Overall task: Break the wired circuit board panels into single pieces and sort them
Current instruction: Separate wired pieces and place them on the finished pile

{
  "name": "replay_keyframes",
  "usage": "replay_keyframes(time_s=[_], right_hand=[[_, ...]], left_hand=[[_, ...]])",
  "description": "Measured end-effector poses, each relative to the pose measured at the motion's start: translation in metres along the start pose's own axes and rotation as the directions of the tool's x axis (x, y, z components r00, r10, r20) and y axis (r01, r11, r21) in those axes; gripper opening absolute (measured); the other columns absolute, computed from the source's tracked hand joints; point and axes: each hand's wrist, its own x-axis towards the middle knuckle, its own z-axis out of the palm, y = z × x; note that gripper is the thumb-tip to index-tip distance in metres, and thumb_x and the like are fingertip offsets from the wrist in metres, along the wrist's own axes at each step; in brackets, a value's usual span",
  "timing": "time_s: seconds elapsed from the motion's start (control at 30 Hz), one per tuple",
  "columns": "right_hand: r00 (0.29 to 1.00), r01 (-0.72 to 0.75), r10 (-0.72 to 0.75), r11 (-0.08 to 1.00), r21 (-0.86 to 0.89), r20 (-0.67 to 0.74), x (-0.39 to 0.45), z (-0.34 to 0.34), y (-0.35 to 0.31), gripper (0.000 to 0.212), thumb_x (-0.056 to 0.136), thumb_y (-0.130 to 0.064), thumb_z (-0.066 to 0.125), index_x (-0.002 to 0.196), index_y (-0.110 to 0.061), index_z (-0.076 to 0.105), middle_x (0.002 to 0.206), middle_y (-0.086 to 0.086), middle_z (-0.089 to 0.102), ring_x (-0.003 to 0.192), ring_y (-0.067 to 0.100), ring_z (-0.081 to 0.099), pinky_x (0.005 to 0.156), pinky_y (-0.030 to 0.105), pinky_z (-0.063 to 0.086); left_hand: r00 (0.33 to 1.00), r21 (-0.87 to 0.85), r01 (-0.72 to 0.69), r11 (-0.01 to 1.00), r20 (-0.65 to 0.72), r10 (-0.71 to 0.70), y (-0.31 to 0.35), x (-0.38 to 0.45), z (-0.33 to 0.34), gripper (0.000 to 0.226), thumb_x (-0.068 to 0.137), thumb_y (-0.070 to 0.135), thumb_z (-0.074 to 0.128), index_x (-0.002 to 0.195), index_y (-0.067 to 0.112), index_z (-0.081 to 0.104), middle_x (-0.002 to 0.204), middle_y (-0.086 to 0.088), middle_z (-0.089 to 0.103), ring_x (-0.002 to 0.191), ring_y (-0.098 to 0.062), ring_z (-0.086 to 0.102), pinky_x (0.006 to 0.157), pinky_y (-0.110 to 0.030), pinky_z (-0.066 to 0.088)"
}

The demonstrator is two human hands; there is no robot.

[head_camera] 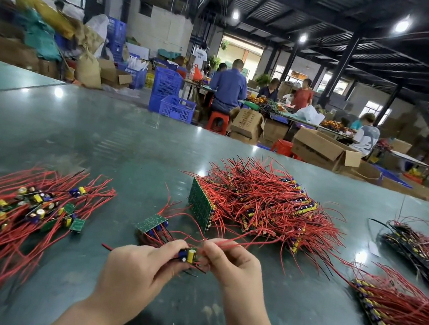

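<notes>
So both hands are working one small circuit board piece (190,254) right in front, held just above the green table (70,132). The left hand (138,269) has its fingers curled around the piece, blue and yellow capacitors facing up, and the right hand (233,264) is pinching it from the other side, with red wires (225,245) running out over its fingers. The hands are basically touching each other.

Just behind them lies a short panel strip (153,226), green side up, wires trailing. Further back sits a big pile of unbroken panels (262,207) in a tangle of red wire, one green panel (200,205) standing on edge at its left side. Off to the left is the heap of single pieces (15,208), wires fanned out. On the right are two more stacks of panels, a near stack (403,313) and a far stack (425,251).

Beyond the table, people sit at a far bench among blue crates (173,98) and cardboard boxes (323,149).
</notes>
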Motion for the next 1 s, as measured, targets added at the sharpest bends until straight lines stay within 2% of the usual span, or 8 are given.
replay_keyframes(time_s=[0.13, 0.33, 0.4, 0.53, 0.67, 0.8, 0.87, 1.0], right_hand=[[0.991, 0.049, -0.051, 0.999, -0.019, -0.124, -0.001, -0.002, -0.002, 0.021, 0.080, -0.001, 0.068, 0.066, -0.016, 0.074, 0.059, 0.001, 0.064, 0.055, 0.006, 0.056, 0.057, 0.016, 0.047], [0.945, 0.154, -0.221, 0.950, -0.270, -0.240, -0.004, -0.001, 0.002, 0.019, 0.080, -0.001, 0.070, 0.069, -0.016, 0.069, 0.065, 0.000, 0.068, 0.058, 0.006, 0.058, 0.059, 0.016, 0.048], [0.953, 0.137, -0.191, 0.963, -0.230, -0.234, -0.003, -0.002, 0.001, 0.016, 0.081, -0.002, 0.069, 0.071, -0.014, 0.070, 0.063, 0.002, 0.067, 0.057, 0.006, 0.058, 0.058, 0.017, 0.048], [0.994, 0.016, -0.017, 1.000, -0.010, -0.107, -0.005, 0.005, 0.002, 0.015, 0.084, -0.001, 0.065, 0.074, -0.010, 0.072, 0.066, 0.008, 0.069, 0.058, 0.011, 0.062, 0.059, 0.020, 0.052], [0.986, -0.020, 0.028, 0.998, 0.053, -0.166, -0.006, 0.009, 0.004, 0.020, 0.083, -0.001, 0.066, 0.067, -0.010, 0.074, 0.067, 0.010, 0.069, 0.055, 0.012, 0.058, 0.055, 0.019, 0.050], [0.979, -0.076, 0.111, 0.977, 0.199, -0.170, -0.005, 0.009, 0.002, 0.011, 0.076, -0.007, 0.070, 0.066, -0.008, 0.074, 0.066, 0.009, 0.069, 0.051, 0.009, 0.055, 0.054, 0.018, 0.050], [0.985, -0.077, 0.106, 0.978, 0.195, -0.139, -0.005, 0.008, -0.001, 0.007, 0.072, -0.010, 0.071, 0.067, -0.010, 0.076, 0.064, 0.006, 0.068, 0.052, 0.008, 0.056, 0.054, 0.017, 0.050], [0.985, -0.063, 0.084, 0.988, 0.139, -0.151, -0.004, 0.004, -0.002, 0.021, 0.081, -0.001, 0.066, 0.067, -0.013, 0.077, 0.058, 0.004, 0.065, 0.053, 0.007, 0.057, 0.056, 0.017, 0.050]], left_hand=[[1.000, 0.007, 0.025, 1.000, -0.013, -0.025, 0.000, 0.001, -0.001, 0.035, 0.098, 0.055, 0.029, 0.101, 0.030, 0.053, 0.044, 0.004, 0.055, 0.035, -0.017, 0.050, 0.036, -0.019, 0.030], [1.000, 0.032, -0.019, 0.999, 0.010, 0.018, 0.002, -0.001, 0.004, 0.033, 0.099, 0.053, 0.030, 0.101, 0.029, 0.052, 0.044, 0.005, 0.054, 0.034, -0.016, 0.049, 0.036, -0.019, 0.030], [1.000, 0.023, -0.001, 1.000, 0.002, 0.001, 0.001, -0.002, 0.004, 0.033, 0.098, 0.053, 0.030, 0.102, 0.029, 0.052, 0.044, 0.005, 0.055, 0.035, -0.017, 0.050, 0.035, -0.020, 0.031], [1.000, 0.003, -0.010, 1.000, -0.013, 0.010, -0.003, -0.005, 0.002, 0.033, 0.098, 0.053, 0.031, 0.105, 0.029, 0.053, 0.045, 0.004, 0.056, 0.035, -0.019, 0.050, 0.035, -0.020, 0.034], [1.000, 0.007, 0.022, 1.000, -0.004, -0.022, 0.001, -0.003, 0.004, 0.034, 0.098, 0.054, 0.030, 0.105, 0.030, 0.053, 0.046, 0.005, 0.057, 0.037, -0.018, 0.053, 0.035, -0.021, 0.032], [0.995, -0.047, 0.102, 0.994, -0.004, -0.102, 0.007, -0.001, 0.006, 0.036, 0.096, 0.057, 0.029, 0.105, 0.030, 0.052, 0.048, 0.007, 0.060, 0.039, -0.014, 0.055, 0.035, -0.020, 0.032], [0.993, -0.061, 0.114, 0.992, -0.005, -0.114, 0.007, -0.001, 0.006, 0.037, 0.096, 0.057, 0.029, 0.105, 0.030, 0.052, 0.049, 0.007, 0.061, 0.040, -0.013, 0.055, 0.035, -0.020, 0.032], [0.996, -0.047, 0.088, 0.995, -0.002, -0.088, 0.001, -0.003, 0.005, 0.035, 0.096, 0.057, 0.031, 0.104, 0.030, 0.053, 0.045, 0.004, 0.058, 0.036, -0.016, 0.053, 0.035, -0.017, 0.033]])
